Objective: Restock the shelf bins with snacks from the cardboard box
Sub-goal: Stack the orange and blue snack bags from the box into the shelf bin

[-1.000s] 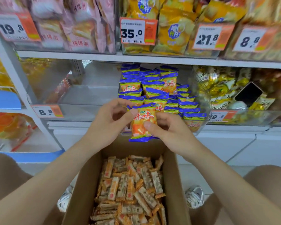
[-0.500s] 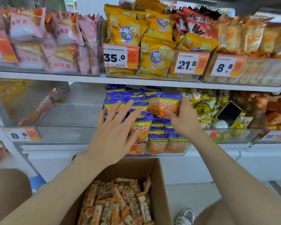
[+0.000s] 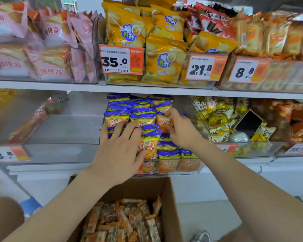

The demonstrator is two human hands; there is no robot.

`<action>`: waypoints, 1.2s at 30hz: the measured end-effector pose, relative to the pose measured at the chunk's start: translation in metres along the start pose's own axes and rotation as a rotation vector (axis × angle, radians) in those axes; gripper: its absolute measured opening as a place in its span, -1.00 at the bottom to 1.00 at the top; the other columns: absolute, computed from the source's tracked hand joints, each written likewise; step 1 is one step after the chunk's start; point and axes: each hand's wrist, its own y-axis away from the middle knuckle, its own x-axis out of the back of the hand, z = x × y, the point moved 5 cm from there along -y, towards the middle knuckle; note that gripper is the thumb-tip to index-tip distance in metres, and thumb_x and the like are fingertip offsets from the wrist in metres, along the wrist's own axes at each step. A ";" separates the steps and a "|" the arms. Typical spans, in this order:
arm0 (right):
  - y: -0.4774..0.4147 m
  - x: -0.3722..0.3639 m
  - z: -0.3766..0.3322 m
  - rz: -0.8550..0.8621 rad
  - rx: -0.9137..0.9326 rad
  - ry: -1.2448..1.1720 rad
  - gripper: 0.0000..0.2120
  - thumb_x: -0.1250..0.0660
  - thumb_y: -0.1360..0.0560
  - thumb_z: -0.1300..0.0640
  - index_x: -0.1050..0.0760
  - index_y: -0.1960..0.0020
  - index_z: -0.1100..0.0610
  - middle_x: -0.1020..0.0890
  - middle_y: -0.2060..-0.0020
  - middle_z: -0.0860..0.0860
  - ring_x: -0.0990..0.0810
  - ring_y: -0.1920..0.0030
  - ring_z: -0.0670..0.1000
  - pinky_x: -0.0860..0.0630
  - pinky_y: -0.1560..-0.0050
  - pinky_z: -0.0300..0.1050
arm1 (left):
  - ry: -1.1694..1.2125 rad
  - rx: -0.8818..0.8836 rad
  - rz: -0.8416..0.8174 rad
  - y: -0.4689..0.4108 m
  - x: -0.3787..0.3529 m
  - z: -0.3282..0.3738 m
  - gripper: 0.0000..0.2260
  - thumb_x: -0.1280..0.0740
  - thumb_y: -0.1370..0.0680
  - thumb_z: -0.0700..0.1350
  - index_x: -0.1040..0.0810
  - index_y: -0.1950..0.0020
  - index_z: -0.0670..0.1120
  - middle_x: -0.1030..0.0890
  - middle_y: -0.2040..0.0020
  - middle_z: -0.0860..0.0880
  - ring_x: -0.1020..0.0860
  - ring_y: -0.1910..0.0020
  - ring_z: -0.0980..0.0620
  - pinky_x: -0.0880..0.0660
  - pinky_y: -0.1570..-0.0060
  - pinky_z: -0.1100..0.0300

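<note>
A clear shelf bin [image 3: 173, 167] on the middle shelf is piled with blue-and-orange snack packets [image 3: 117, 117]. My left hand [image 3: 119, 151] lies flat on the front of the pile, fingers spread, holding nothing. My right hand [image 3: 180, 131] is on the right side of the pile, with thumb and fingers curled on one orange packet [image 3: 164, 121]. Below my forearms stands the open cardboard box [image 3: 171, 198], holding several orange-wrapped snack bars [image 3: 126, 222].
Left of the filled bin is a nearly bare clear bin [image 3: 65, 130] with an 8.8 tag [image 3: 7, 154]. A bin of yellow packets [image 3: 222, 117] holds a black scoop [image 3: 248, 123]. Yellow chip bags [image 3: 163, 60] and pink bags [image 3: 49, 55] fill the shelf above. A shoe [image 3: 201, 236] is on the floor.
Both hands rose from holding one packet above the box into the bin. The packet now lies on the pile; the left hand has spread flat and the right has settled on a packet at the right.
</note>
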 end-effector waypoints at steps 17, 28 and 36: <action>0.018 -0.039 -0.079 0.082 0.098 0.093 -0.38 0.13 -0.70 -0.28 -0.13 -0.69 -0.08 -0.04 -0.70 0.12 0.11 -0.67 0.35 0.05 -0.61 0.43 | 0.068 0.094 0.098 -0.013 -0.011 -0.048 -0.42 0.07 -0.70 0.12 -0.23 -0.68 -0.08 -0.18 -0.69 -0.07 -0.09 -0.68 -0.09 -0.12 -0.57 -0.33; -0.014 -0.048 -0.074 -0.060 0.057 0.135 -0.37 0.14 -0.69 -0.33 0.03 -0.70 -0.14 0.11 -0.71 0.07 0.23 -0.67 0.29 0.22 -0.62 0.37 | 0.136 0.130 -0.103 -0.038 -0.026 -0.062 -0.33 0.18 -0.62 0.23 -0.04 -0.72 0.06 -0.03 -0.72 0.05 0.02 -0.69 0.00 -0.12 -0.58 -0.23; -0.011 -0.002 -0.040 0.243 0.045 0.118 -0.25 0.28 -0.64 -0.17 -0.33 -0.58 0.20 -0.32 -0.58 0.26 -0.13 -0.64 0.25 -0.02 -0.64 0.22 | 0.099 -0.052 0.200 -0.035 0.008 0.011 -0.36 0.01 -0.68 0.14 -0.20 -0.66 -0.21 -0.20 -0.67 -0.20 -0.13 -0.67 -0.16 -0.11 -0.63 -0.16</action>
